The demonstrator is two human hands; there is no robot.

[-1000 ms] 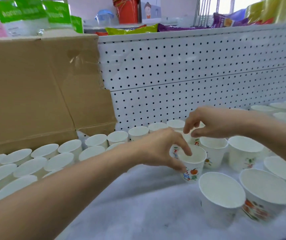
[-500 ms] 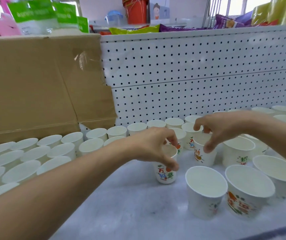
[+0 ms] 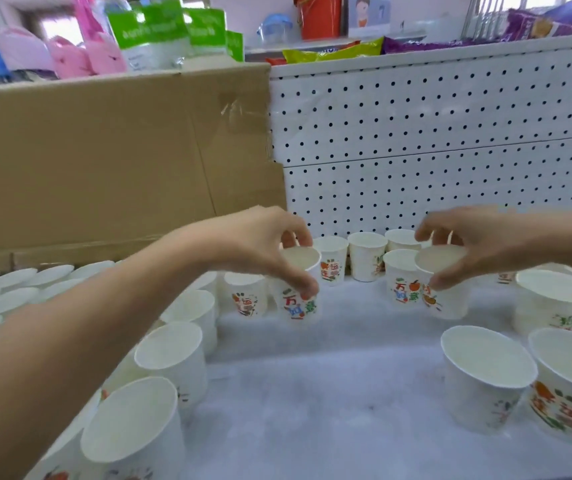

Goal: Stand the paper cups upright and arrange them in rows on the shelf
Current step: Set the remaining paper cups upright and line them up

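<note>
White paper cups with fruit prints stand upright on the white shelf surface [image 3: 329, 393]. My left hand [image 3: 260, 244] grips the rim of one cup [image 3: 298, 303] next to the rows of cups on the left [image 3: 173, 348]. My right hand [image 3: 478, 240] pinches the rim of another cup [image 3: 445, 299], which touches a neighbouring cup [image 3: 398, 282]. Three more cups [image 3: 365, 256] stand in a row at the back by the pegboard. Larger cups [image 3: 485, 375] stand at the front right.
A white pegboard wall [image 3: 433, 133] backs the shelf. A brown cardboard sheet [image 3: 104, 161] leans at the back left. Snack bags and packets [image 3: 333, 53] lie on the ledge above. The shelf's middle strip runs between the left and right cup groups.
My left hand has carried its cup left and back toward the left rows. My right hand has taken hold of a cup's rim and the view has shifted lower and closer.
</note>
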